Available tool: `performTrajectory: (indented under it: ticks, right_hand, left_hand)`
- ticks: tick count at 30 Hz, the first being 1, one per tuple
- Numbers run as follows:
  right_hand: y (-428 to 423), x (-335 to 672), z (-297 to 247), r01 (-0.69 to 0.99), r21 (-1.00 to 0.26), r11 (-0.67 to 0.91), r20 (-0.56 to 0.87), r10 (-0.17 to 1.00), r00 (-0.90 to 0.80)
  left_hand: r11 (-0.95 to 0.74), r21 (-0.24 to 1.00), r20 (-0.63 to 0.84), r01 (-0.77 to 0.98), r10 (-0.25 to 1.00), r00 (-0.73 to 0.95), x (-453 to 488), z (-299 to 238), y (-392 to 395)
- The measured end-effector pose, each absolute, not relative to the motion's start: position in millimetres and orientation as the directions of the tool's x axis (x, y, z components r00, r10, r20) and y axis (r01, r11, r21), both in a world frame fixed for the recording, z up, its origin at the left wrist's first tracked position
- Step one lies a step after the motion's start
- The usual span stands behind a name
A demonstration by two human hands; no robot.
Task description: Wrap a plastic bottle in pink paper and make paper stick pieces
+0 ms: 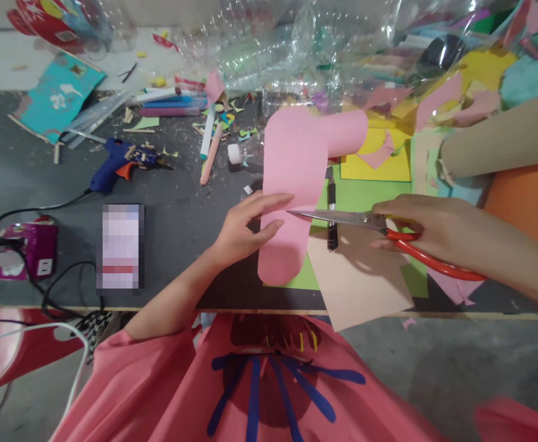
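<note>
A pink paper cut-out (291,153) with rounded ends and an arm sticking out to the right is in front of me. My left hand (245,227) grips its left edge, with forefinger and thumb over the top; the other fingers are partly hidden. My right hand (420,230) is wrapped round the red handles of a pair of scissors (342,217). Their blades point left and the tip lies over the paper, near my left thumb and forefinger. Under the blades is a black pen (332,209). A pale beige sheet (365,276) overhangs the table edge.
At left lie a blue glue gun (116,162), a phone (120,245) and a purple box (34,248) with cables. Markers (172,104), scraps and clear plastic bottles (269,43) crowd the back. A cardboard tube (503,135) and coloured paper (388,159) are at right.
</note>
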State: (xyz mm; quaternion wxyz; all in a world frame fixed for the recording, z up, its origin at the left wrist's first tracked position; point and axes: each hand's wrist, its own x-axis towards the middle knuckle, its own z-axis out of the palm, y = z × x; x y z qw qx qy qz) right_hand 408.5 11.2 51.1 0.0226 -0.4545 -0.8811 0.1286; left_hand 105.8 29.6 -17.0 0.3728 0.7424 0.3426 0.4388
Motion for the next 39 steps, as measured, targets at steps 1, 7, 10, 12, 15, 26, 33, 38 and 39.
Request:
performTrajectory:
  ticks: [1, 7, 10, 12, 15, 26, 33, 38, 39]
  right_hand:
    - [11.1, 408.5, 51.9, 0.796, -0.237, 0.557, -0.082, 0.805, -0.588]
    - [8.3, 411.8, 55.6, 0.830, -0.141, 0.539, -0.135, 0.820, -0.556]
    - [7.2, 411.1, 55.9, 0.829, -0.145, 0.539, -0.145, 0.818, -0.557]
    - [7.1, 409.1, 55.4, 0.830, -0.146, 0.538, -0.144, 0.818, -0.556]
    - [7.5, 404.9, 54.4, 0.829, -0.154, 0.538, -0.130, 0.821, -0.556]
    - [8.6, 388.3, 58.8, 0.845, -0.227, 0.484, -0.203, 0.825, -0.527]
    - [9.2, 390.0, 59.5, 0.828, -0.261, 0.496, -0.203, 0.810, -0.549]
    - [8.7, 394.6, 56.8, 0.835, -0.268, 0.481, -0.216, 0.815, -0.539]
    - [8.8, 395.4, 56.2, 0.839, -0.270, 0.473, -0.216, 0.819, -0.531]
  left_hand:
    - [-0.488, 0.855, 0.399, 0.176, 0.835, 0.380, 105.8, -17.4, 29.8]
    - [-0.471, 0.867, 0.386, 0.163, 0.841, 0.379, 105.9, -19.5, 30.3]
    - [-0.482, 0.860, 0.395, 0.167, 0.837, 0.379, 106.1, -19.4, 30.2]
    - [-0.493, 0.855, 0.406, 0.164, 0.831, 0.381, 106.1, -18.7, 30.1]
    - [-0.507, 0.847, 0.412, 0.163, 0.818, 0.402, 106.4, -17.3, 30.0]
    - [-0.532, 0.832, 0.426, 0.158, 0.794, 0.433, 108.5, -17.4, 29.6]
    - [-0.501, 0.855, 0.405, 0.134, 0.806, 0.431, 109.0, -20.3, 30.2]
    - [-0.440, 0.890, 0.352, 0.119, 0.830, 0.433, 108.9, -20.5, 29.5]
    - [-0.415, 0.904, 0.335, 0.108, 0.841, 0.425, 108.8, -20.6, 29.3]
